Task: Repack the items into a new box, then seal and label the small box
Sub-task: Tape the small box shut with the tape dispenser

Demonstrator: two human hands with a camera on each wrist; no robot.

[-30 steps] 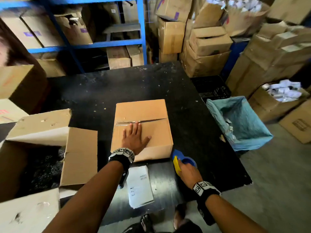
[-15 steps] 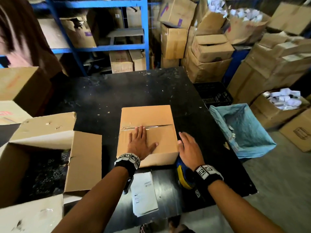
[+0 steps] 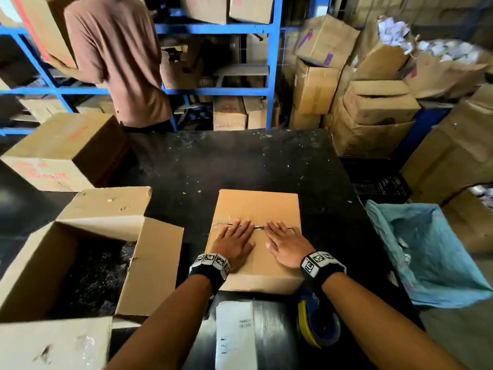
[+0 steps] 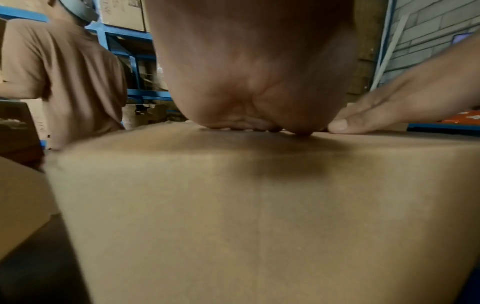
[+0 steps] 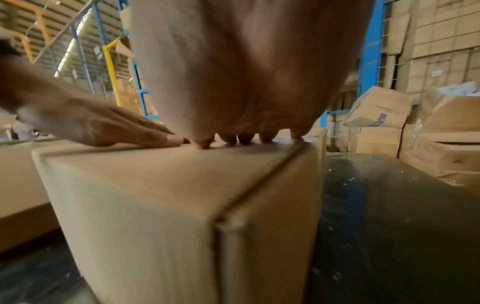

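Note:
A small closed cardboard box (image 3: pixel 256 206) sits on the black table (image 3: pixel 240 161) in front of me. Clear tape runs along its top seam. My left hand (image 3: pixel 234 241) lies flat on the near flap, fingers straight, tips at the seam. My right hand (image 3: pixel 285 243) lies flat beside it, also pressing the lid. In the left wrist view the box (image 4: pixel 259 205) fills the frame under my left hand (image 4: pixel 249 127). The right wrist view shows my right hand (image 5: pixel 246 139) on the box (image 5: pixel 168 195). A blue and yellow tape dispenser (image 3: pixel 317 324) lies near my right wrist. A white label sheet (image 3: pixel 234 335) lies at the table's near edge.
A large open cardboard box (image 3: pixel 80 263) stands at the left. Another closed box (image 3: pixel 61 153) sits behind it. A person in a brown shirt (image 3: pixel 120 57) stands at the blue shelving (image 3: pixel 213 28). A bin with a blue liner (image 3: pixel 421 252) is at the right, with stacked cartons (image 3: pixel 373 108) beyond.
My right hand left the tape dispenser, moved up onto the box lid and now presses flat beside the left hand. The left hand stayed on the lid. The camera tilted up.

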